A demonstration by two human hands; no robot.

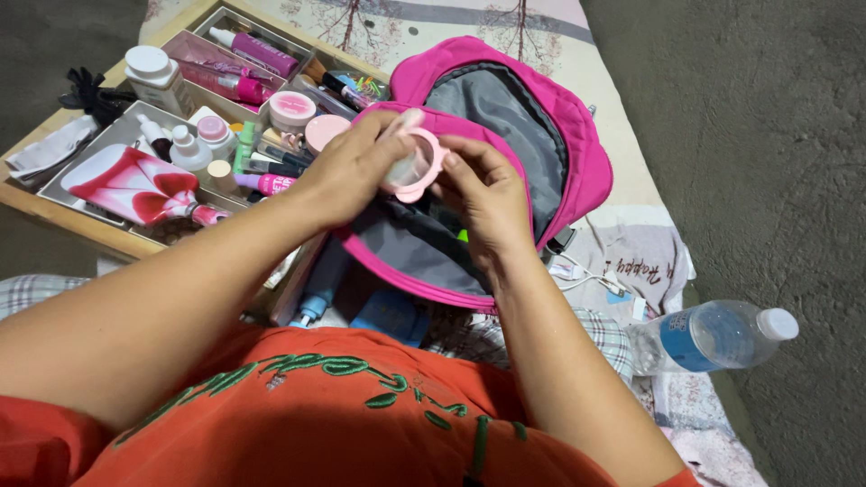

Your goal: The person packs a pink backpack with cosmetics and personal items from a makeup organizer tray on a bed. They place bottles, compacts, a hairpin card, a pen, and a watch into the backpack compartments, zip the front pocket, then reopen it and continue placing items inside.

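My left hand and my right hand meet over an open pink bag with a grey lining. Between them they hold a small round pink container with a scalloped rim. The left fingers wrap its top and left side, and the right fingertips pinch its right edge. The container hangs just above the bag's open mouth. My orange shirt fills the bottom of the view.
A wooden tray of cosmetics sits at the left, holding tubes, small bottles, round pink jars and a red-and-white pouch. A plastic water bottle lies at the right on patterned cloth. Grey floor lies beyond.
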